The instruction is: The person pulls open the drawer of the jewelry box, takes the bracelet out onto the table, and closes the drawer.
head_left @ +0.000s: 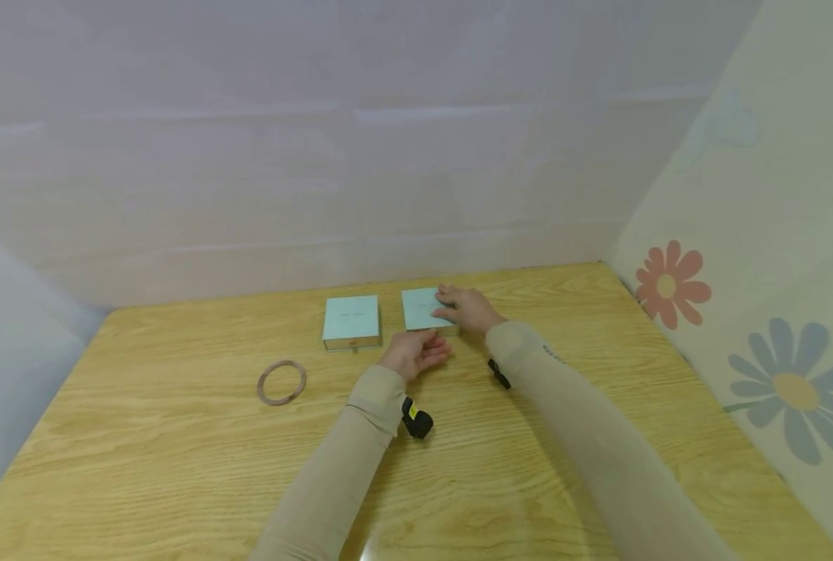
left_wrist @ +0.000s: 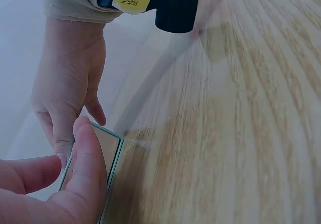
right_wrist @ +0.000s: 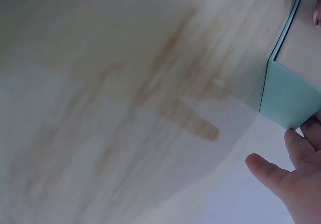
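A pale blue box (head_left: 418,312) with a tan front face stands near the table's back edge, under and between the two hands. My right hand (head_left: 469,308) rests on its top right part, thumb apart from the other fingers. At the box's front, my left hand (head_left: 416,354) has its fingers extended, pointing right. From the left wrist view, the left hand (left_wrist: 75,194) partly covers the tan front face (left_wrist: 108,148). In the right wrist view, fingers of the right hand (right_wrist: 306,179) touch the far top corner of the teal side (right_wrist: 291,93).
A matching pale blue box (head_left: 351,318) sits just left. Nearer me lies a thin brownish ring (head_left: 262,388) on the wooden table (head_left: 178,467). Pale sheeting (head_left: 304,179) rises behind the table, and a flower-printed wall (head_left: 760,257) borders it on the right.
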`<state>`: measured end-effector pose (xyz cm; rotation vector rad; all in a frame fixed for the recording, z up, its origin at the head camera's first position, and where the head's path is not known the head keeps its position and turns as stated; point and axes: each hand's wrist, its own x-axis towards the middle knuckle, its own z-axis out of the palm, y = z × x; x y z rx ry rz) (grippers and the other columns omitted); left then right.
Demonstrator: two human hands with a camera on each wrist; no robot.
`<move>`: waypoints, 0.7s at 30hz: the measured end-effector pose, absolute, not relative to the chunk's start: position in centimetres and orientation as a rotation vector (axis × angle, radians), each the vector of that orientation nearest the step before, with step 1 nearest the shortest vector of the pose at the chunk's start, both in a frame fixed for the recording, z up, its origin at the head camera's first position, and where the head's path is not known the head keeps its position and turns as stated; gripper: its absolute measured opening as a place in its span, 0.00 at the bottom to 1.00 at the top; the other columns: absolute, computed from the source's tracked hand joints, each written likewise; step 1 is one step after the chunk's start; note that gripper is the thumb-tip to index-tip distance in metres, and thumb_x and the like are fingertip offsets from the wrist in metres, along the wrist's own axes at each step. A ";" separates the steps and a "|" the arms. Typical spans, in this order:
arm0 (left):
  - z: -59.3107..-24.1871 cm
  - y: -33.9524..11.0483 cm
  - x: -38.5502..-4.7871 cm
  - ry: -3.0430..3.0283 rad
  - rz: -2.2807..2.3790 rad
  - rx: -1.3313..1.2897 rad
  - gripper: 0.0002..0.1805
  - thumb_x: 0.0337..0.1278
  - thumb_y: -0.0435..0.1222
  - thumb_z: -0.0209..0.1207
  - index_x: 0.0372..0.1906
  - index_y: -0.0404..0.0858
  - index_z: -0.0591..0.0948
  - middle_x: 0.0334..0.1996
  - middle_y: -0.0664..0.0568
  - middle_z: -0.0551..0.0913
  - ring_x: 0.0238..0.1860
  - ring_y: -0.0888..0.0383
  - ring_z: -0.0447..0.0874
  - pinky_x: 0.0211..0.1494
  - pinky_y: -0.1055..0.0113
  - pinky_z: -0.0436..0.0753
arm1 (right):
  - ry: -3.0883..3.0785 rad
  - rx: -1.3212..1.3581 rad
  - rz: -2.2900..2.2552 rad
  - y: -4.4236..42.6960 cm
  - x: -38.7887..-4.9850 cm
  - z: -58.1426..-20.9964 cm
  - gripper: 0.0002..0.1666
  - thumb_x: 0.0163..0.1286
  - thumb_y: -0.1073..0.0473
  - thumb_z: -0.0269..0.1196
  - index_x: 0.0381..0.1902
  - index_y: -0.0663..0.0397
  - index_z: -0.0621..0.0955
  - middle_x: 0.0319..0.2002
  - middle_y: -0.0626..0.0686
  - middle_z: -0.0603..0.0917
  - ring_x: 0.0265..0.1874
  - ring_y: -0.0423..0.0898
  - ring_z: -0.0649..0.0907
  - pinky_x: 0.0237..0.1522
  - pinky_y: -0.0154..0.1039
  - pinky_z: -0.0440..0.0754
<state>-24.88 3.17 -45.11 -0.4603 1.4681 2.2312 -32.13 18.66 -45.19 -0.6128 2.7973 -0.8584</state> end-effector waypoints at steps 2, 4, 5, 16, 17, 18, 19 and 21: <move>-45.1 3.2 -24.9 1.431 2.244 -0.468 0.17 0.72 0.29 0.50 0.58 0.22 0.73 0.35 0.42 0.80 0.50 0.44 0.83 0.56 0.56 0.80 | 2.797 -0.609 -0.869 18.7 -32.1 -45.2 0.33 0.71 0.53 0.62 0.67 0.65 0.68 0.71 0.60 0.60 0.72 0.57 0.57 0.72 0.50 0.55; -45.2 3.2 -25.0 1.413 2.251 -0.474 0.16 0.72 0.29 0.49 0.58 0.22 0.72 0.35 0.42 0.80 0.50 0.44 0.83 0.57 0.56 0.80 | 2.792 -0.602 -0.881 18.6 -32.0 -45.1 0.33 0.71 0.53 0.62 0.67 0.65 0.68 0.71 0.60 0.60 0.72 0.57 0.57 0.72 0.50 0.54; -45.2 3.2 -25.1 1.406 2.252 -0.477 0.16 0.72 0.28 0.49 0.58 0.22 0.73 0.35 0.42 0.80 0.49 0.44 0.83 0.57 0.57 0.80 | 2.792 -0.596 -0.883 18.6 -31.9 -45.0 0.33 0.71 0.53 0.61 0.67 0.65 0.68 0.71 0.60 0.60 0.72 0.57 0.57 0.72 0.49 0.54; -45.5 3.2 -25.4 1.354 2.273 -0.495 0.11 0.72 0.28 0.49 0.51 0.24 0.75 0.31 0.44 0.80 0.41 0.48 0.85 0.57 0.55 0.79 | 2.811 -0.601 -0.829 18.6 -31.8 -44.9 0.33 0.71 0.53 0.61 0.66 0.66 0.68 0.71 0.59 0.60 0.72 0.57 0.57 0.72 0.50 0.54; -45.5 3.2 -25.4 1.353 2.270 -0.495 0.11 0.72 0.28 0.50 0.52 0.24 0.75 0.30 0.44 0.80 0.40 0.49 0.85 0.57 0.56 0.79 | 2.810 -0.595 -0.834 18.5 -31.8 -44.9 0.33 0.71 0.53 0.61 0.66 0.66 0.68 0.71 0.59 0.60 0.72 0.57 0.58 0.72 0.50 0.54; -45.6 3.2 -25.5 1.351 2.268 -0.497 0.12 0.72 0.28 0.50 0.52 0.24 0.75 0.30 0.44 0.80 0.40 0.49 0.85 0.57 0.55 0.79 | 2.810 -0.593 -0.835 18.5 -31.8 -44.9 0.33 0.71 0.52 0.61 0.66 0.66 0.68 0.71 0.59 0.60 0.72 0.57 0.58 0.72 0.50 0.55; -45.6 3.3 -25.5 1.351 2.265 -0.497 0.12 0.72 0.28 0.50 0.52 0.24 0.75 0.30 0.44 0.80 0.39 0.49 0.86 0.57 0.56 0.79 | 2.813 -0.594 -0.830 18.5 -31.9 -44.9 0.33 0.71 0.52 0.61 0.66 0.65 0.68 0.71 0.59 0.60 0.72 0.57 0.58 0.72 0.50 0.55; -45.7 3.4 -25.6 1.347 2.262 -0.500 0.11 0.72 0.28 0.50 0.51 0.24 0.76 0.30 0.44 0.80 0.39 0.49 0.86 0.57 0.56 0.79 | 2.805 -0.582 -0.843 18.5 -31.9 -45.0 0.33 0.71 0.52 0.61 0.67 0.64 0.68 0.71 0.58 0.60 0.72 0.56 0.58 0.72 0.49 0.55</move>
